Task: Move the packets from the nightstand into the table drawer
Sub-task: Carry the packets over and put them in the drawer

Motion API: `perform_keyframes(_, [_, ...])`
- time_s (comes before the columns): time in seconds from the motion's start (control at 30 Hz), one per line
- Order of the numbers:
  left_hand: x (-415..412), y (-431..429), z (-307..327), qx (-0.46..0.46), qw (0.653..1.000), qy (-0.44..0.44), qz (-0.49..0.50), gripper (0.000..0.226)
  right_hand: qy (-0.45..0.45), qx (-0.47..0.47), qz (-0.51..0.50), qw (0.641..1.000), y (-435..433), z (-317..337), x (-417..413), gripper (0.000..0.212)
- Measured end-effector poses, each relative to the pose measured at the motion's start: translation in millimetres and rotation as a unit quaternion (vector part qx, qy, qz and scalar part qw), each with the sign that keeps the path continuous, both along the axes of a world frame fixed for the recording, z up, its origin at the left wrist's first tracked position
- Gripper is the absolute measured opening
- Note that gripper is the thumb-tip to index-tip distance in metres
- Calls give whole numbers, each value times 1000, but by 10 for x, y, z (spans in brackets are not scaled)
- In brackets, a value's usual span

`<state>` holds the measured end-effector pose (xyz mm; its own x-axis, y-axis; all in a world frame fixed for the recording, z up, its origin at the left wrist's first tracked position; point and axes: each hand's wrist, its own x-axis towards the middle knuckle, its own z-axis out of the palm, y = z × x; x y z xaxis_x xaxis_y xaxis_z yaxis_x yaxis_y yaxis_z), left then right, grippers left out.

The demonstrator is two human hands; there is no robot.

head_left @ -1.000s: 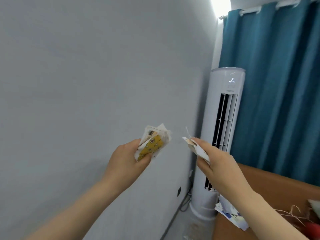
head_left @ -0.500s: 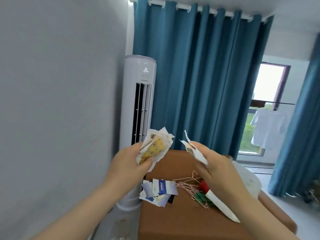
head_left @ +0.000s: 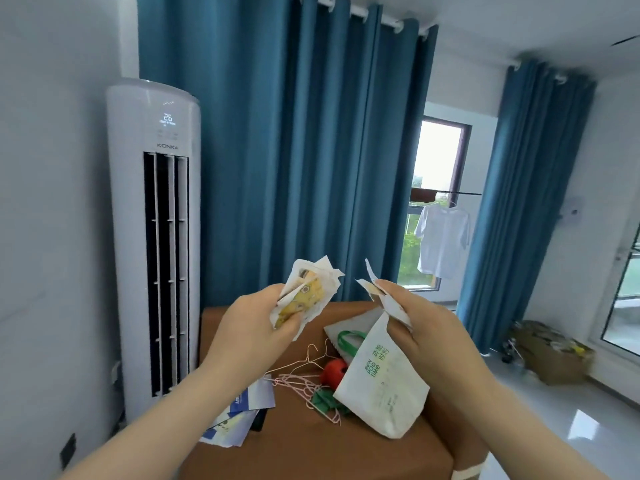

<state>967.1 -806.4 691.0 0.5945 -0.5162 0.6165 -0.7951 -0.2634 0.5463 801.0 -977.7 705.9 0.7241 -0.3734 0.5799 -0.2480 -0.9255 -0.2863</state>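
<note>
My left hand (head_left: 254,327) grips a bunch of white and yellow packets (head_left: 306,294), held up at chest height. A little to its right, my right hand (head_left: 427,329) pinches several white packets (head_left: 379,294) between thumb and fingers. Both hands hover above a brown table (head_left: 298,441) that fills the lower middle of the view. No drawer shows in this view.
On the table lie a white cloth bag with green print (head_left: 381,386), pink wire hangers (head_left: 304,379), a red object (head_left: 333,371) and blue-white leaflets (head_left: 239,414). A tall white air conditioner (head_left: 154,237) stands at left, blue curtains (head_left: 294,150) behind, a cardboard box (head_left: 550,351) at right.
The view has swung right from the bare wall to the curtains and the table. Both hands keep their packets at the same height in front of me.
</note>
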Motion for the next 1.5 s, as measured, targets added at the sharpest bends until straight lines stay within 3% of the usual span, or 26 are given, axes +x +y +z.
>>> perform_keyframes(0.33, [1013, -1232, -43, 7, 997, -7, -82, 18, 7, -22, -93, 995, -978, -97, 803, 53])
perform_keyframes(0.63, [1694, -2434, -69, 31, 982, 9, -185, 9, 12, 13, -175, 984, -1743, -123, 1263, 50])
perform_keyframes(1.07, [1100, -4529, -294, 66, 966, 4, -251, 11, -151, 149, -218, 953, -3492, -533, 575, 39])
perform_keyframes(1.17, [885, -4991, -393, 76, 961, 13, -267, 10, -155, 174, -242, 942, -3907, -647, 398, 49])
perform_keyframes(1.33, [683, -5675, -486, 100, 950, 12, -294, 21, -157, 199, -264, 931, -4465, -772, 230, 46])
perform_keyframes(1.5, [703, -6373, -564, 108, 943, 4, -314, 10, -134, 203, -300, 923, -5036, -907, 257, 46])
